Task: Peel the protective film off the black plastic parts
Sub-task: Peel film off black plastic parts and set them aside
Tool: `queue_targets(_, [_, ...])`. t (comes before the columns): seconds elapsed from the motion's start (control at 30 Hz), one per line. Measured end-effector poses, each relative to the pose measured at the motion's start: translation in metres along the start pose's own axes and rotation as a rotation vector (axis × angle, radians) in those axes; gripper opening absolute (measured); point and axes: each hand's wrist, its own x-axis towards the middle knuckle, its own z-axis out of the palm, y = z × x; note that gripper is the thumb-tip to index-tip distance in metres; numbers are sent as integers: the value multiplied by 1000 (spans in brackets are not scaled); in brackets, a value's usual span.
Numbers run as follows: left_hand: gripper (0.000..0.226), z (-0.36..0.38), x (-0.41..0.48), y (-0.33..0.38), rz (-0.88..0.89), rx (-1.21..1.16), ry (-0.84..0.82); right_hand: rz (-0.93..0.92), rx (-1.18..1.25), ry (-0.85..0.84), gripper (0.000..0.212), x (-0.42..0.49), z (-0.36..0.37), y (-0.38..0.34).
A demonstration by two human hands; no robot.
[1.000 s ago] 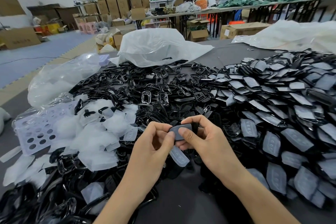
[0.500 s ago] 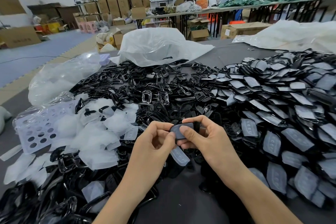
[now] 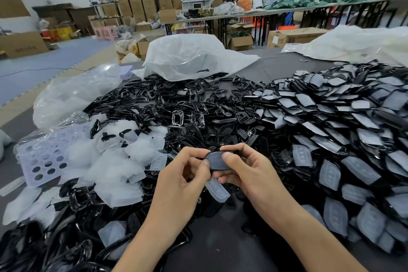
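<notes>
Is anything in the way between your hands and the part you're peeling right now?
Nothing visible stands between them. The left hand and right hand both already pinch the black part, with the thumbs on its film-covered face.

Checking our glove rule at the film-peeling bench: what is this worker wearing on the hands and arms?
Nothing. The left hand and the right hand are bare, with no gloves, rings, watch or wristband. No sleeve shows. Both arms are uncovered down to the picture's lower edge. The nails that show look short and plain.
</notes>
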Motion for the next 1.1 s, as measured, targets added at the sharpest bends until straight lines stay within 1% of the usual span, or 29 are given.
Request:
queue_targets(0.07, [27,0,-1,1,5,-9,-14,29,59,-4,5,1,-1,2])
queue_targets(0.13, [26,0,-3,2,7,-5,-23,61,105,-22,15,2,-2,3])
queue_targets(0.2, [24,1,-3,4,9,-4,-31,77,111,-46,19,1,-3,2])
queue_targets(0.27, [21,1,-4,6,8,-15,-48,75,96,-64,14,0,-2,1])
queue_targets(0.33, [19,1,-5,8,27,23,-72,59,58,-74,6,-1,-1,1])
queue_targets(0.47, [25,2,-5,7,81,87,-75,32,-33,-78,17,-3,-1,-1])
queue_targets(0.6, [25,3,-7,8,178,205,-45,-11,-86,-21,19,-4,1,-2])
queue_targets(0.67, [22,2,-9,6,247,318,-23,-23,-80,10,22,-4,2,-3])
queue_targets(0.77, [27,0,-9,4,392,549,-82,-40,-32,44,30,-5,1,-6])
queue_targets(0.83, [30,2,-10,3,462,641,-124,-51,-37,77,38,-5,1,-6])
queue_targets(0.9, [30,7,-12,6,514,681,-186,-51,-38,109,40,-4,0,-6])
queue_targets(1.0, [32,16,-17,7,520,657,-276,-34,-28,116,35,-5,-1,-8])
queue_targets(1.1, [33,17,-20,7,533,636,-255,-16,11,113,31,-5,-2,-10])
